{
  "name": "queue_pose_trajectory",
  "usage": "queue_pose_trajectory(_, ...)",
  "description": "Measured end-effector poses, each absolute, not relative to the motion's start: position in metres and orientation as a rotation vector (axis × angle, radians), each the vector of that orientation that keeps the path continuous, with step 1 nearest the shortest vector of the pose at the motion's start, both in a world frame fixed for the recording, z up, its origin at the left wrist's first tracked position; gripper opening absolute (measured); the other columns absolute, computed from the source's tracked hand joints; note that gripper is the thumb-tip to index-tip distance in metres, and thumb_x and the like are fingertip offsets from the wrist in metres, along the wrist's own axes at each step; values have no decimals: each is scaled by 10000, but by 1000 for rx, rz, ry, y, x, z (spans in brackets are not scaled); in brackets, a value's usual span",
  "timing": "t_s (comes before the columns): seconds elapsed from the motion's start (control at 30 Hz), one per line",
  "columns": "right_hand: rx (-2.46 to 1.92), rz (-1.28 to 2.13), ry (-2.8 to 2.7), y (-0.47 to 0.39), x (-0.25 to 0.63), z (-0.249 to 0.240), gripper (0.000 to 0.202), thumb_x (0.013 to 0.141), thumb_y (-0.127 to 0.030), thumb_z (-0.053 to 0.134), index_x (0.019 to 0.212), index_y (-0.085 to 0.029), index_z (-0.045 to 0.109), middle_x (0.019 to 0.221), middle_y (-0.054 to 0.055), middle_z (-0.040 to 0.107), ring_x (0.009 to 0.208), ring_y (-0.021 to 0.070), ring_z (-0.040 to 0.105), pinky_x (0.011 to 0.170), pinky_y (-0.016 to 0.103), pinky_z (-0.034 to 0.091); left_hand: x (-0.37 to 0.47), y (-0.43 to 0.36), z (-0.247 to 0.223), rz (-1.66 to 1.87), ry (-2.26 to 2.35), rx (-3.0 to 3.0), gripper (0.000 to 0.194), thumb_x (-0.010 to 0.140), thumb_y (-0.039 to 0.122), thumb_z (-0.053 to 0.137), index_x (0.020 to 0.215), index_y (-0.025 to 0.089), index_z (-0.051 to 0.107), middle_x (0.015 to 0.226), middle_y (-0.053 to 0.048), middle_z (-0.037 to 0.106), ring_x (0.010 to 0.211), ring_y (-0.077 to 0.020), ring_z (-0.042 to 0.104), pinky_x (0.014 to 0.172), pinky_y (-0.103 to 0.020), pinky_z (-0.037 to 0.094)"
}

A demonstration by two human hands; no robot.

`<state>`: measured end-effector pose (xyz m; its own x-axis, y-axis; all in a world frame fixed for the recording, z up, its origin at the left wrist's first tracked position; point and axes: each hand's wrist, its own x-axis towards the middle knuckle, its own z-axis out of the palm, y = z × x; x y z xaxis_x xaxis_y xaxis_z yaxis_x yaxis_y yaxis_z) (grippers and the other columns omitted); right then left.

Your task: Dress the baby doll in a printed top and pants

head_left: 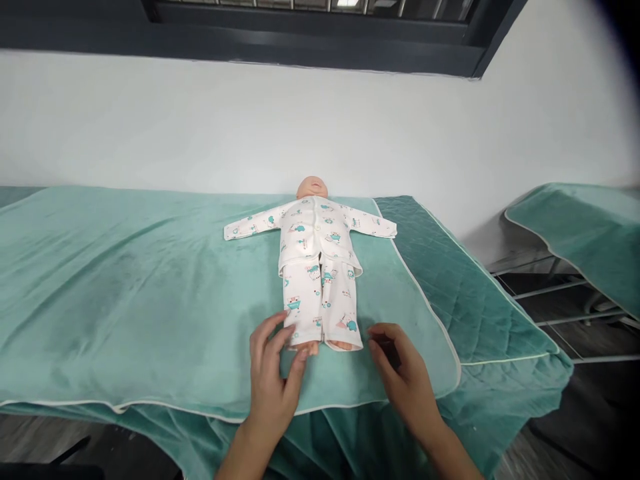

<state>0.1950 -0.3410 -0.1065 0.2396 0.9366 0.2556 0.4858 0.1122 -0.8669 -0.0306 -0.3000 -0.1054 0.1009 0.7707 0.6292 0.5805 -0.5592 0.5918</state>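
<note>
Head view, from my remote post: I see a dressed doll (pixel 315 230) lying lengthwise away from both hands on a green cover (pixel 150 300), feet nearest. The left hand (pixel 273 377), grip spread, is closer, at one trouser leg (pixel 305 300), contact unclear; the right hand (pixel 406 380), grip loosely parted, hangs just beside the other.

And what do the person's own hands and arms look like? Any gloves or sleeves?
The left hand and right hand are gloveless, with slim fingers and no rings or bracelets that I can see. The forearms look slender and bare, with no sleeve in view.
</note>
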Motion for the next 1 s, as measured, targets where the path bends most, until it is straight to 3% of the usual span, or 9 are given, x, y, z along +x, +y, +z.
queue_pose_trajectory(0.27, -1416, 438, -1520, -342, 182, -96, 129, 960, -209, 513, 1060, -256, 581, 982, 37, 628, 865, 171, 602, 733, 304, 510, -41, -306, -111, 1324, 1394, 2360, 401, 872, 185, 662, 1255, 244, 557, 1147, -85, 559, 1079, -224, 560, 900, -372, 518)
queue_pose_trajectory(0.47, -1366, 87, -1857, -341, 152, -81, 353, 884, -120, 581, 1207, -262, 562, 1268, 108, 566, 1217, 288, 494, 957, 488, 458, -37, -308, -110, 1337, 1409, 2336, 361, 880, 176, 652, 1224, 242, 567, 1111, -77, 570, 1052, -220, 561, 889, -381, 512)
queue_pose_trajectory(0.67, -1462, 34, -1945, -316, 131, -71, 226, 874, -93, 543, 1051, -226, 589, 1429, 102, 475, 1297, 320, 426, 1000, 539, 412, -36, -306, -108, 1349, 1364, 2330, 349, 871, 146, 656, 1197, 243, 575, 1094, -65, 587, 1029, -208, 561, 881, -374, 502)
queue_pose_trajectory(0.83, -1415, 83, -1928, -313, 130, -69, 170, 892, -88, 526, 976, -228, 571, 1390, 82, 513, 1294, 299, 426, 999, 522, 410, -39, -305, -106, 1331, 1353, 2297, 285, 873, 146, 652, 1132, 246, 584, 1093, -59, 586, 1041, -209, 564, 893, -380, 498)
queue_pose_trajectory(1.0, -1308, 131, -1923, -322, 131, -66, 234, 887, -63, 526, 1045, -233, 555, 1351, 85, 527, 1299, 282, 415, 1019, 508, 414, -41, -308, -104, 1406, 1291, 2253, 299, 857, 89, 656, 1106, 231, 572, 1076, -51, 583, 1032, -191, 566, 888, -368, 500)
